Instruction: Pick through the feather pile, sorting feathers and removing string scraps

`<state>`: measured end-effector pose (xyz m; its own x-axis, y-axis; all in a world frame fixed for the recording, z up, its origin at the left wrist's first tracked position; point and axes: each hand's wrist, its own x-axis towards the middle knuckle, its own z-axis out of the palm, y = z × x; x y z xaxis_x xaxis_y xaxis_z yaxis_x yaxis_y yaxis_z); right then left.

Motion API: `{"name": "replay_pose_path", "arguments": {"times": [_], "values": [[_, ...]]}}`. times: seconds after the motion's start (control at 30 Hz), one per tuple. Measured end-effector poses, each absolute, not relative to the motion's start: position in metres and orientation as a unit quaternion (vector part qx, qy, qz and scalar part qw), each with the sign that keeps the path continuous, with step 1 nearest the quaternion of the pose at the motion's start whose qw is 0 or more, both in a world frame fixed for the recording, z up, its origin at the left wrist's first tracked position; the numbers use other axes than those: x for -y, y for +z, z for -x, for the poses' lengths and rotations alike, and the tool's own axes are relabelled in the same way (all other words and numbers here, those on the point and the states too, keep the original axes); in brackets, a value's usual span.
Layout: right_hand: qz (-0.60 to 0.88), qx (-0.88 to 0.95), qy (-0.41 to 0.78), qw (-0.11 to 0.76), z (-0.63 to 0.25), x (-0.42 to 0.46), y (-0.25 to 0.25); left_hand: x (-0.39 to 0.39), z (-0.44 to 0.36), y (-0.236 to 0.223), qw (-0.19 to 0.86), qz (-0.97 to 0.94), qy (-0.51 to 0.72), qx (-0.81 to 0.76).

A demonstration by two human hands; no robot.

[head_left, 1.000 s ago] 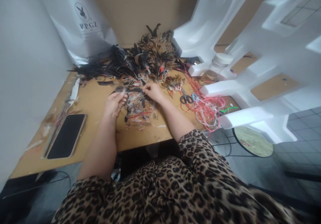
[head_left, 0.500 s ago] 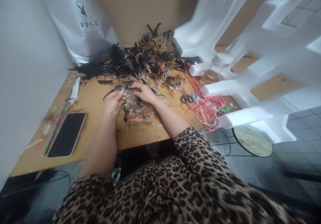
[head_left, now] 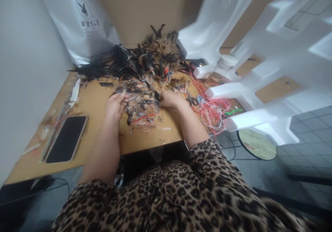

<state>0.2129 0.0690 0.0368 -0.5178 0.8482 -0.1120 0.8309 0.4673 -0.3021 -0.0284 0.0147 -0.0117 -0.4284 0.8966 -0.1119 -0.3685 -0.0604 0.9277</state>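
Observation:
My left hand (head_left: 116, 104) is at the left side of a loose heap of feathers, its thumb and fingers pinched on a small greyish-brown feather (head_left: 120, 89). At the heap's right side, my right hand (head_left: 169, 99) is closed, its fingertips on a dark feather (head_left: 156, 95); the fingers are partly hidden. Between the hands lies the heap of short brown and grey feathers (head_left: 141, 106), with red and white strands along its front. Behind it rest long black feathers (head_left: 120, 60) and a large brown feather bundle (head_left: 164, 50).
A phone (head_left: 66, 139) lies at the table's left. Scissors (head_left: 192, 100) and tangled pink strings (head_left: 214, 112) are on the right, near a lidded jar (head_left: 226, 64) and white foam pieces (head_left: 233, 90). A white bag (head_left: 88, 38) stands at the back left.
My right hand has moved right, from over the middle of the feather heap to its right side, and its fingers have closed. The left hand keeps its pinch in nearly the same place.

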Motion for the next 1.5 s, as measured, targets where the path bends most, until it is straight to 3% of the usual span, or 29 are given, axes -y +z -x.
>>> {"name": "replay_pose_path", "arguments": {"times": [0.17,0.37,0.6,0.73,0.83,0.97,1.07,1.3,1.5], "values": [[0.409,0.869,0.245,0.130,-0.189,-0.073,0.023,-0.016,0.032,-0.011,0.461,-0.251,0.689,-0.500],[0.380,0.868,0.184,0.263,-0.152,-0.078,0.030,-0.018,0.039,-0.009,0.429,-0.218,0.723,-0.496],[0.356,0.919,0.080,0.148,-0.100,-0.066,0.025,-0.017,0.038,-0.005,0.418,-0.205,0.731,-0.499],[0.388,0.908,0.056,0.150,-0.087,-0.071,0.015,-0.017,0.037,-0.005,0.419,-0.205,0.731,-0.497],[0.404,0.871,0.158,0.232,-0.091,-0.086,0.024,-0.017,0.038,-0.006,0.423,-0.208,0.731,-0.493],[0.358,0.759,0.381,0.388,-0.116,-0.102,0.053,-0.017,0.038,-0.008,0.427,-0.217,0.728,-0.490],[0.342,0.680,0.487,0.428,-0.144,-0.100,0.071,-0.018,0.037,-0.008,0.429,-0.216,0.725,-0.494],[0.359,0.621,0.593,0.365,-0.196,-0.086,0.058,-0.015,0.031,-0.005,0.440,-0.240,0.708,-0.497],[0.392,0.740,0.497,0.228,-0.199,-0.089,0.036,-0.014,0.030,-0.004,0.440,-0.247,0.717,-0.481]]}}
